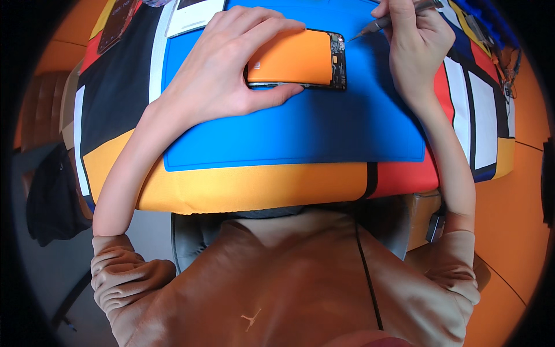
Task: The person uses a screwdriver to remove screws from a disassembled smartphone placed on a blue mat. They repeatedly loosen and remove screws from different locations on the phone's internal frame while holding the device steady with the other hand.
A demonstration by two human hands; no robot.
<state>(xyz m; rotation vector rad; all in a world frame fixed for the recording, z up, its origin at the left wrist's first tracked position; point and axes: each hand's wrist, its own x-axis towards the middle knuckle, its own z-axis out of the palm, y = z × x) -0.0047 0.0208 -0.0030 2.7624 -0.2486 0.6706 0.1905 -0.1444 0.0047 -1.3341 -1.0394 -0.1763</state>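
Observation:
An orange-backed phone (pixel 295 58) lies on a blue work mat (pixel 300 133), its right end uncovered so the dark circuit board (pixel 338 61) shows. My left hand (pixel 225 66) grips the phone's left part, fingers over its far edge and thumb along its near edge. My right hand (pixel 416 40) holds a thin grey screwdriver (pixel 381 24) like a pen. Its tip points down-left and hovers just right of the exposed board, close to the phone's top right corner.
The mat lies on a table covered by a cloth of black, white, red, yellow and blue blocks (pixel 480 110). A white tray (pixel 191 14) and a dark flat object (pixel 118 20) sit at the far left. Small tools lie at the far right (pixel 491 34). A dark bag (pixel 52 196) hangs at left.

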